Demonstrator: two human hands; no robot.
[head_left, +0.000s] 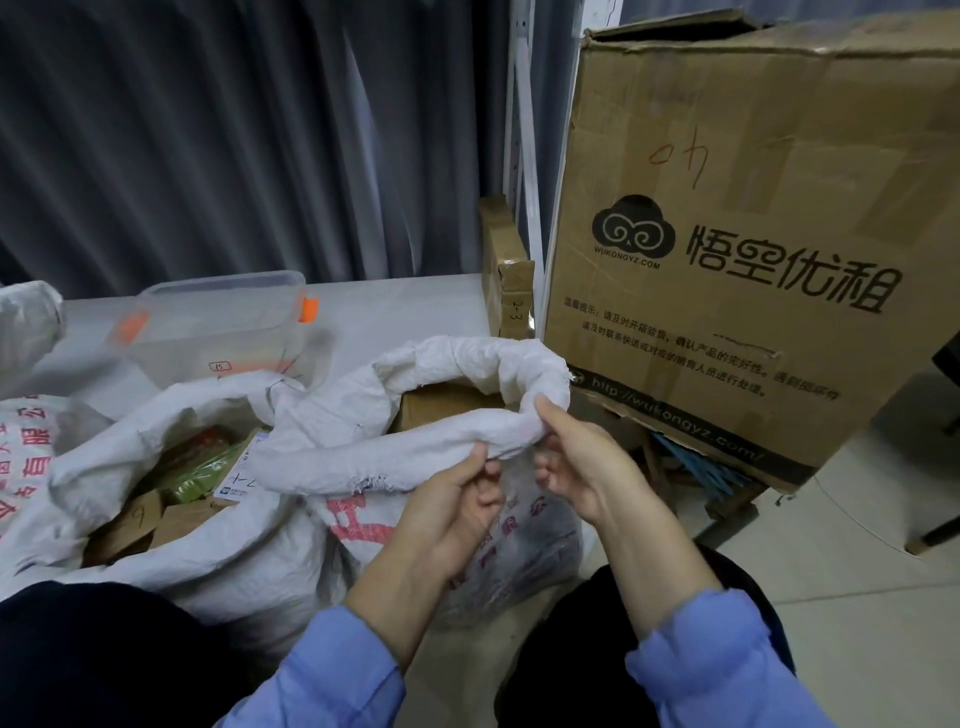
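A white woven sack (395, 452) with red print stands on the floor between my knees, its mouth rolled down into a thick rim. My left hand (457, 504) pinches the near part of that rolled rim from below. My right hand (576, 462) grips the rim at its right corner, thumb on top of the cloth. Inside the sack I see the top of a brown cardboard box (441, 405).
A second open white sack (156, 415) at left holds small cartons and a green packet (208, 473). A clear plastic bin (223, 322) with orange clips sits behind. A large printed cardboard box (727, 260) stands close on the right, a smaller carton (506, 265) beside it. Grey curtains hang behind.
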